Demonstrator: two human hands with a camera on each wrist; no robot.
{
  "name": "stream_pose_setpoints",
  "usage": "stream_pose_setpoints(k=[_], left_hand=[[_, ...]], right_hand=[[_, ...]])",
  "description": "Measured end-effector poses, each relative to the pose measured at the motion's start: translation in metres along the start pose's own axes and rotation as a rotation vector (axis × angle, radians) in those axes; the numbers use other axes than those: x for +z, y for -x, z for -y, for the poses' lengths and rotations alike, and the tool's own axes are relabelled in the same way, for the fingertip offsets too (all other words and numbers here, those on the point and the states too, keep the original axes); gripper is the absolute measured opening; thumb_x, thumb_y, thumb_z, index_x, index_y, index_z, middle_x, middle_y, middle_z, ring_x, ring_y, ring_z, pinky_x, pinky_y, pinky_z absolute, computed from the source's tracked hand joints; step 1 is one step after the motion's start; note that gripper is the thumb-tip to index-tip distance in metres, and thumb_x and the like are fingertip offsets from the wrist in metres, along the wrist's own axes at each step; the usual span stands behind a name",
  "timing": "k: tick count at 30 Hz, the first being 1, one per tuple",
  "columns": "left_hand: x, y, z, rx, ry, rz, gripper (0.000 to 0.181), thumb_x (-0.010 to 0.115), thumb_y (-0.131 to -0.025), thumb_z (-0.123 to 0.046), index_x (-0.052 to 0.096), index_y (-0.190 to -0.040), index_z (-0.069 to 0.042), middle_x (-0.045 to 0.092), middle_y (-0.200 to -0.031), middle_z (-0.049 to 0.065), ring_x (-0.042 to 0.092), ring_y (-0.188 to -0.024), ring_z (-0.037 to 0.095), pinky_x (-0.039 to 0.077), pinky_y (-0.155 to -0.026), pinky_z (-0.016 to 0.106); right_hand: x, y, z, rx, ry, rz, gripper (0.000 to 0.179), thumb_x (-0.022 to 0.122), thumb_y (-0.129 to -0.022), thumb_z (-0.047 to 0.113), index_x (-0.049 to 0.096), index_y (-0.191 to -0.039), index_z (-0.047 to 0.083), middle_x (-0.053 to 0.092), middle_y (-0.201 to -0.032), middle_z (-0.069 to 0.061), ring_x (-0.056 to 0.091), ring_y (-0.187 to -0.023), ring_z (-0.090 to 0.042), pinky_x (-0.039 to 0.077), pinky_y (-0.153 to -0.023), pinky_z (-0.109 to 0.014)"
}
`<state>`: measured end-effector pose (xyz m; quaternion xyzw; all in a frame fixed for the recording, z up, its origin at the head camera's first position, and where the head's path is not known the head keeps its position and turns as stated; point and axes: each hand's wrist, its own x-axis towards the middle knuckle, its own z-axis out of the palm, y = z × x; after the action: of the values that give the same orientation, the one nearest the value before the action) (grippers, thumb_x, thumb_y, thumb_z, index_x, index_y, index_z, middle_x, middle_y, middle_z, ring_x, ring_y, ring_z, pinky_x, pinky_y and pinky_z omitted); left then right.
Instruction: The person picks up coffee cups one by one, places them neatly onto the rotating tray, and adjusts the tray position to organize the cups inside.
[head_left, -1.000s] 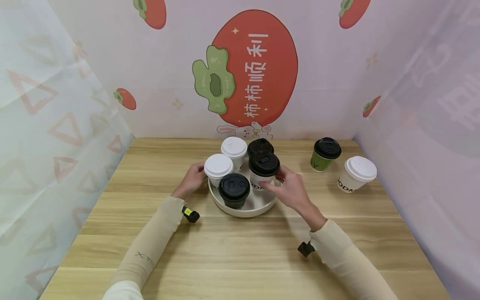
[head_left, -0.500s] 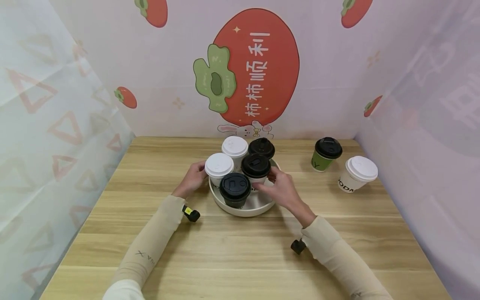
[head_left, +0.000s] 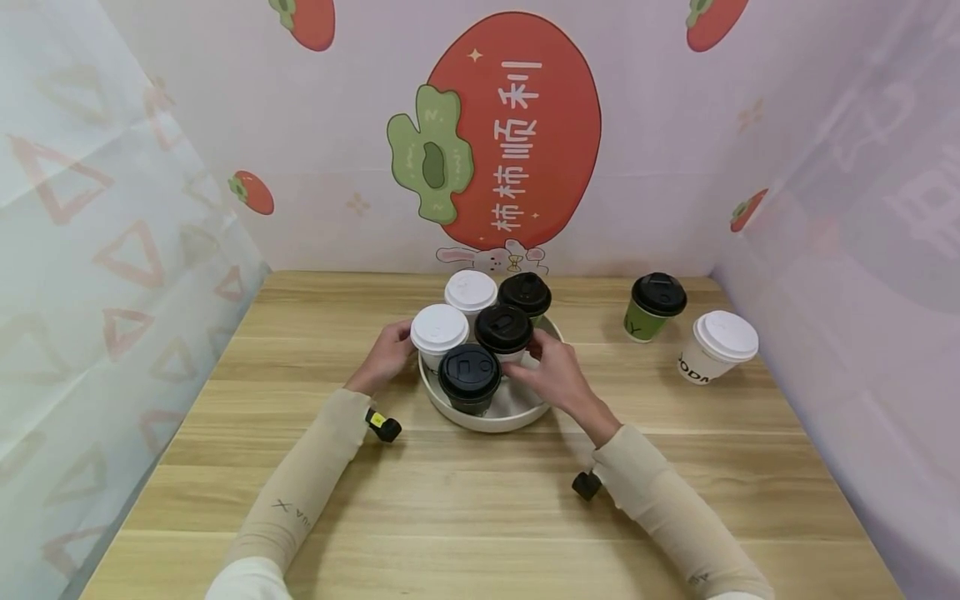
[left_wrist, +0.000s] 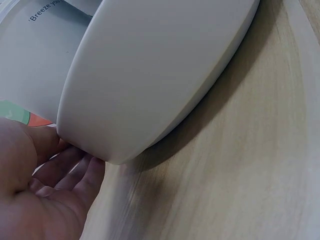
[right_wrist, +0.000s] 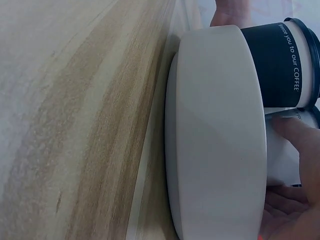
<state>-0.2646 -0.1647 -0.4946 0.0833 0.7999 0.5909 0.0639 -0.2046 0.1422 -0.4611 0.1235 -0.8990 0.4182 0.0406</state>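
My right hand (head_left: 558,375) grips a white paper coffee cup (head_left: 504,327) with a black lid, thumb in front and fingers behind. The cup is over the round white tray (head_left: 487,426), among the others there. In the right wrist view, its pale side (right_wrist: 281,160) shows between thumb and fingers, behind the tray wall. My left hand (head_left: 386,358) holds the tray's left edge; the left wrist view has the thumb at the rim and the fingers (left_wrist: 75,172) against the outer wall. Beside that hand stands a white-lidded cup (head_left: 439,328). A dark cup (head_left: 470,379) stands in front.
Farther back on the tray are another white-lidded cup (head_left: 471,290) and a black-lidded cup (head_left: 525,294). Right of the tray, a green cup (head_left: 649,312) with a black lid and a white cup (head_left: 716,346) stand on the wooden table (head_left: 480,517). Printed cloth walls enclose the table.
My right hand has carried the black-lidded white cup leftward, in close to the other cups on the tray. My left hand has stayed at the tray's edge.
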Motion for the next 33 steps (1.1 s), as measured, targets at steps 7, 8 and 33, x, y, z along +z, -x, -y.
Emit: stream_pose_setpoints(k=[7,8,33], left_hand=[[0.001,0.001,-0.001,-0.005,0.029,0.013,0.040,0.047,-0.112,-0.011,0.056,-0.149,0.003,0.059,-0.150,0.025,0.052,-0.143,0.035,0.038,-0.126,0.052],[0.001,0.001,-0.001,-0.008,0.033,0.012,0.040,0.048,-0.112,-0.011,0.056,-0.149,0.003,0.059,-0.150,0.025,0.052,-0.143,0.036,0.038,-0.126,0.053],[0.001,0.000,-0.001,0.022,0.001,-0.012,0.036,0.050,-0.110,-0.007,0.062,-0.141,0.007,0.064,-0.142,0.028,0.058,-0.124,0.022,0.046,-0.116,0.042]], right_hand=[[0.006,-0.005,0.002,-0.015,-0.009,0.013,0.051,0.086,-0.089,0.022,0.065,-0.130,0.001,0.073,-0.128,-0.021,0.072,-0.119,-0.035,0.060,-0.104,-0.048],[0.007,-0.005,0.002,-0.013,-0.014,0.014,0.050,0.086,-0.089,0.021,0.066,-0.130,0.001,0.073,-0.128,-0.021,0.072,-0.120,-0.035,0.060,-0.105,-0.048],[0.004,0.000,0.004,-0.037,0.057,0.006,0.057,0.087,-0.089,0.030,0.066,-0.135,0.003,0.073,-0.129,-0.019,0.072,-0.119,-0.034,0.060,-0.103,-0.047]])
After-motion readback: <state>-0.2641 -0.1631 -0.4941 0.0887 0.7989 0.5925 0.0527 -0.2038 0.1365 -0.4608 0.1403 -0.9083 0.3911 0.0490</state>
